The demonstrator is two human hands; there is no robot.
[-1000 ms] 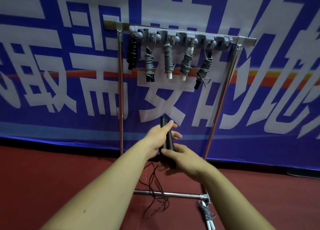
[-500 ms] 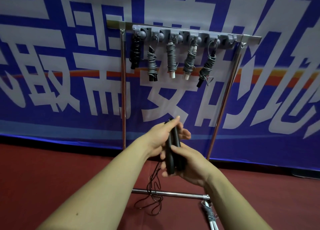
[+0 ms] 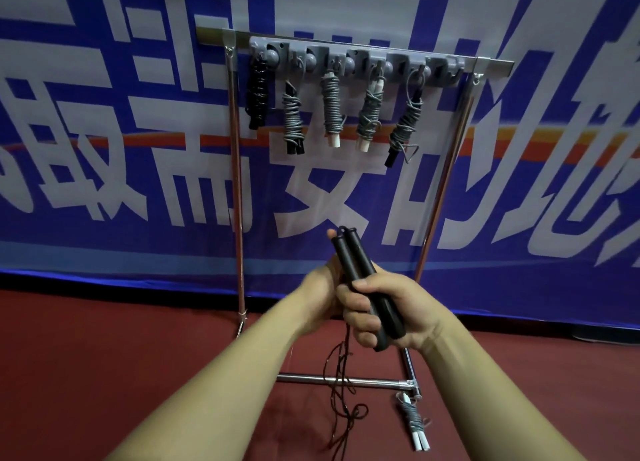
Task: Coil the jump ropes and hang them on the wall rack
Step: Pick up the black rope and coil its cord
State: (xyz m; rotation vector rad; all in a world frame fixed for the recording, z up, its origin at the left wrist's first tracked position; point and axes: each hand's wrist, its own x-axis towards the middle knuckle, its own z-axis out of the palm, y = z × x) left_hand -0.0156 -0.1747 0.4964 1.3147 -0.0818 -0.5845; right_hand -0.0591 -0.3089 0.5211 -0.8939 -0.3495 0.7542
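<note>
Right hand grips two black jump-rope handles, side by side; thin dark cord dangles. Left hand grasp indeterminate. Five coiled ropes on rack; one floor rope.

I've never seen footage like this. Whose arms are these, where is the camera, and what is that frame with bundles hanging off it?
There is no machine here. These are a person's two bare arms, filmed by one wide-angle camera worn on the head, looking forward and down.

The right hand grips two black handles side by side. They belong to a jump rope whose thin dark cord dangles loose toward the red floor. The left hand sits behind the handles with a fingertip near their top; the rest of its grip is hidden.

Ahead, in front of a blue banner, stands a metal rack with a grey hook strip. Five coiled ropes hang from it. One more coiled rope with white handles lies on the floor by the rack's foot.
</note>
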